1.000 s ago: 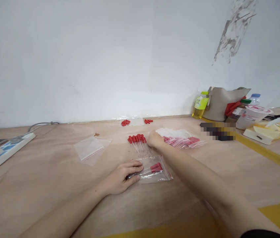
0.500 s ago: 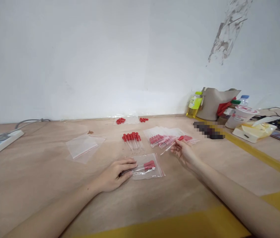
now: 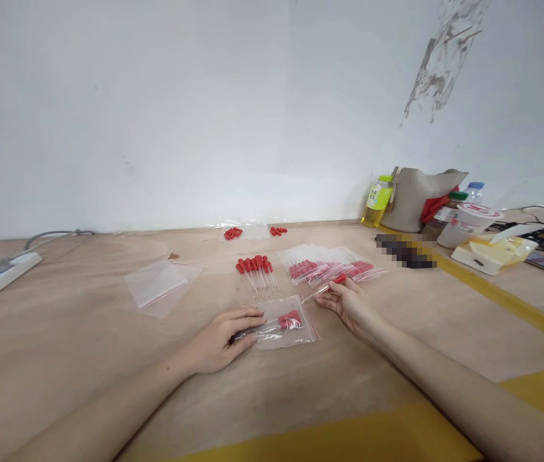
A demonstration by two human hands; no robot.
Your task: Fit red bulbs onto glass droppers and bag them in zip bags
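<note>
Since half a second ago, the right hand (image 3: 349, 305) has drawn nearer the clear zip bag of red-capped droppers (image 3: 284, 323), still pinching a thin clear dropper with a red bulb (image 3: 326, 287) between thumb and fingertips, its tip pointing toward the bag. The left hand (image 3: 224, 338) stays flat, fingers nearly straight, pressing the bag's left edge onto the tan counter (image 3: 84, 359). Loose red-bulbed droppers (image 3: 255, 271) lie just beyond, beside a row of filled clear bags (image 3: 332, 266).
</note>
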